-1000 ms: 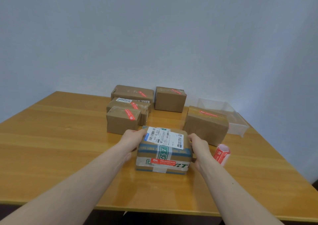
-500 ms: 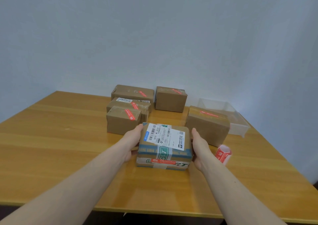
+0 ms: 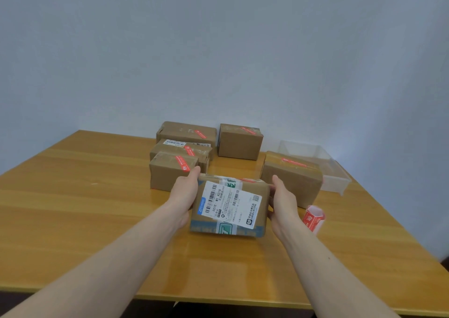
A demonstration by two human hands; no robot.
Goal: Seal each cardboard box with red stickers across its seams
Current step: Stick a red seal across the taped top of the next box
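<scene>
Left hand (image 3: 185, 193) and right hand (image 3: 283, 200) clamp labelled box (image 3: 230, 208) by its ends; I'd tip it gently, sticker roll (image 3: 313, 218) just right of box.

The labelled box (image 3: 229, 207) has been tipped back by the left hand (image 3: 184, 192) and right hand (image 3: 281, 202): its white shipping label now faces the camera, and the red sticker seen on its near face earlier has swung out of sight underneath.
</scene>
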